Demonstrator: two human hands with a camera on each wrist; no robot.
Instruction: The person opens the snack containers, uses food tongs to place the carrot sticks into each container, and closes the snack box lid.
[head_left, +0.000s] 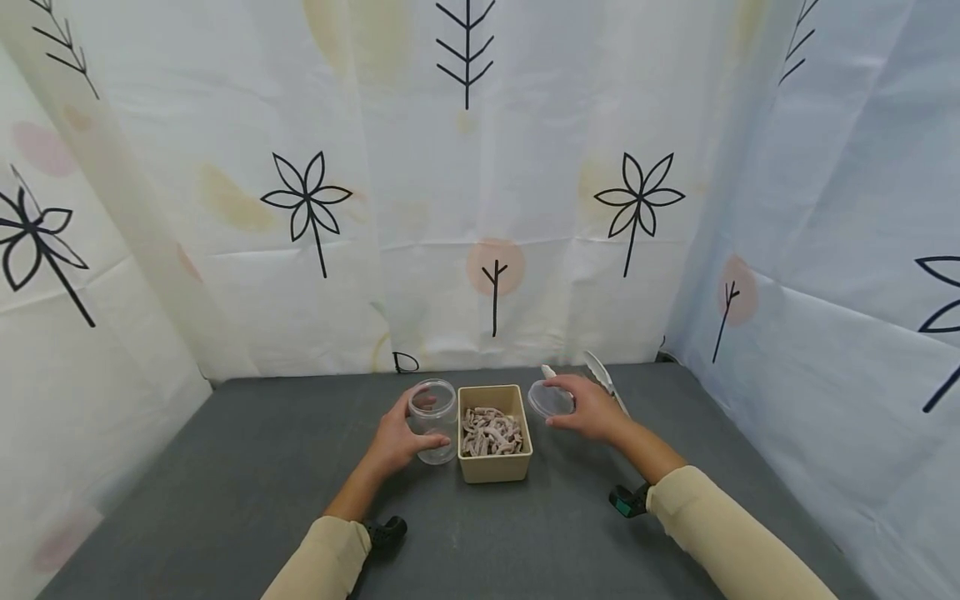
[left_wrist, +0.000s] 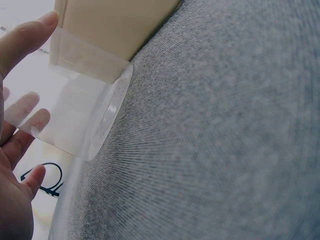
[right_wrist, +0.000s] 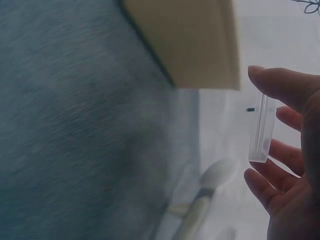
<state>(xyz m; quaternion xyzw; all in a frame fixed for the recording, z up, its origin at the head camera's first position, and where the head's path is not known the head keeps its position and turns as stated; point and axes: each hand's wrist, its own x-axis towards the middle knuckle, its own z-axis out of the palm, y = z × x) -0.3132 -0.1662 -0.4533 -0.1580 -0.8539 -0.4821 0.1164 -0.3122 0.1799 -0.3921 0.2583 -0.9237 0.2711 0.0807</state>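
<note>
— "Left hand (head_left: 397,442) grips a clear, cylindrical plastic jar (head_left: 444,417); right hand (head_left: 592,408) pinches a round, translucent plastic lid (head_left: 550,400), thumb opposite fingers, above a dark grey, cloth-textured worktop (head_left: 300,483)."

— "And between the two?"

— "An open, rectangular cream plastic box (head_left: 495,471) holding a tangle of pale, greyish strips (head_left: 491,433). Jar upright just to its left, lid just to its right."

— "Why held so?"

— "Thumb near, fingers round the far side: likely to steady the smooth wall and leave the mouth free. An edge grip probably keeps the lid's face unobstructed. The box, it seems, sits midway for the reach of either hand."

— "Farther back?"

— "Long, pale utensils (head_left: 600,372) beyond the right hand, before a white curtain (head_left: 555,167) printed with black line-drawn flowers."

— "What is lost to view?"

— "The right hand covers part of the utensils, leaving their kind uncertain. What the strips are made of cannot be told, nor whether the jar's base touches down. Both wrist views crop the box and hide its contents."
</note>
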